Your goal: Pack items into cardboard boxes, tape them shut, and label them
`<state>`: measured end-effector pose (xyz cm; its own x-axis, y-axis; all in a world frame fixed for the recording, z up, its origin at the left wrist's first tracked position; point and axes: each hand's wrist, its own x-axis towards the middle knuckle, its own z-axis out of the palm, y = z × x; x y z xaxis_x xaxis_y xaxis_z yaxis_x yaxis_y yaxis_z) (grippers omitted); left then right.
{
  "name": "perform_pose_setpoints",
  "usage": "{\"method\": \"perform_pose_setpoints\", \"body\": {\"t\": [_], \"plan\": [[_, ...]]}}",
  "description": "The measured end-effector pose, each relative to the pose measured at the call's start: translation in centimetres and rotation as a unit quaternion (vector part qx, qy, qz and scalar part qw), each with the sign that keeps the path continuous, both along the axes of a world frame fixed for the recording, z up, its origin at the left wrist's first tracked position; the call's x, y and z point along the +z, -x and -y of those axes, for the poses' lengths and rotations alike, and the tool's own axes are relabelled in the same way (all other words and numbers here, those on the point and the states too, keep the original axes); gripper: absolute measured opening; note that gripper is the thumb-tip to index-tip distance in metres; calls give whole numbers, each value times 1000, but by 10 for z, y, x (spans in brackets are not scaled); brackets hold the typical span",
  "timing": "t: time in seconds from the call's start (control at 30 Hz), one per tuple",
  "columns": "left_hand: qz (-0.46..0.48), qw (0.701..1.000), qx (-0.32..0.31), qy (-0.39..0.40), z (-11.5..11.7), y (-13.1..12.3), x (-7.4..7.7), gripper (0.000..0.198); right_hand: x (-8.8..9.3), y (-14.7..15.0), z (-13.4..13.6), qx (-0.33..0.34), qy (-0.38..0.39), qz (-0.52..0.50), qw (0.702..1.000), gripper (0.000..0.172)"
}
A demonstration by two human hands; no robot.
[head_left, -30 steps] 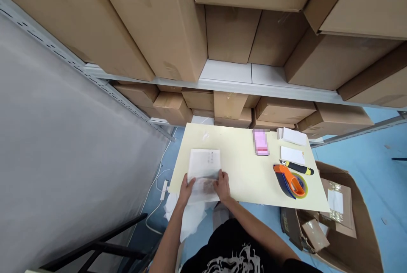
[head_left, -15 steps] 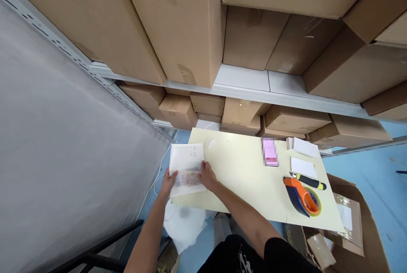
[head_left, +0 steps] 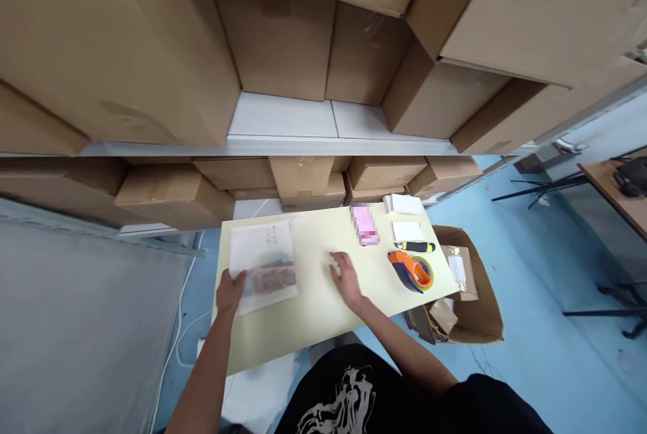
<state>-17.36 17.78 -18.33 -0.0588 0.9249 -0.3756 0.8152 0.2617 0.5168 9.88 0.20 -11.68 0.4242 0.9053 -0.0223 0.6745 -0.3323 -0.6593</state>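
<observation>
The left hand (head_left: 230,291) held the white packet (head_left: 263,245) by its left edge — a narrow grip, thumb on top — at the left end of the bench (head_left: 308,323). The right hand (head_left: 346,280), its grip loosely parted, was between packet and orange tape dispenser (head_left: 406,267).

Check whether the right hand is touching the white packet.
Apart. The head view shows a strip of cream tabletop between the right hand's fingers and the white packet's right edge.
</observation>
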Motion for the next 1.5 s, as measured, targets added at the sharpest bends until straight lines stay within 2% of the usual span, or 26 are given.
{"method": "perform_pose_setpoints", "body": {"t": [0.03,0.1,0.2,0.3,0.4,0.5,0.6,0.7,0.77,0.83,0.93,1.03,1.17,1.3,1.4,1.43,1.47,1.5], "plan": [[-35,999,2,7,1,-1,2,47,4,-23,17,-49,-26,22,998,36],[-86,996,13,10,5,-4,8,55,7,-67,52,-143,-28,99,984,38],[-134,989,38,-57,18,-9,21,67,1,-121,102,-248,49,201,946,56],[-135,981,25,-139,40,-20,35,65,-11,-150,138,-261,168,213,926,77],[-94,981,-11,-169,70,-39,44,58,-15,-163,154,-216,253,200,922,90],[-56,982,-48,-173,103,-62,47,50,-15,-174,158,-171,304,188,918,90],[-22,983,-63,-170,132,-86,45,43,-16,-181,158,-133,317,179,922,78],[11,985,-68,-157,154,-106,42,39,-19,-173,155,-81,270,198,939,68],[32,985,-73,-153,164,-115,43,37,-20,-165,150,-38,230,204,951,65],[48,984,-77,-154,171,-120,45,36,-18,-166,143,-13,194,206,959,56],[59,982,-81,-159,180,-121,53,36,-14,-192,131,-52,179,218,958,40],[72,979,-81,-172,190,-116,61,38,-13,-235,122,-99,201,223,949,43],[100,975,-67,-186,202,-106,67,38,-17,-270,114,-70,209,202,954,39],[113,975,-29,-189,208,-97,71,40,-11,-267,118,-19,187,171,967,27],[128,974,-6,-187,209,-93,76,39,10,-249,122,-15,130,89,987,26],[134,973,0,-188,209,-92,77,38,22,-240,120,-43,85,2,995,29],[141,972,5,-190,209,-91,78,38,38,-230,115,-74,41,-115,990,34],[148,970,9,-194,209,-91,79,37,56,-219,106,-105,2,-224,969,41]]}}
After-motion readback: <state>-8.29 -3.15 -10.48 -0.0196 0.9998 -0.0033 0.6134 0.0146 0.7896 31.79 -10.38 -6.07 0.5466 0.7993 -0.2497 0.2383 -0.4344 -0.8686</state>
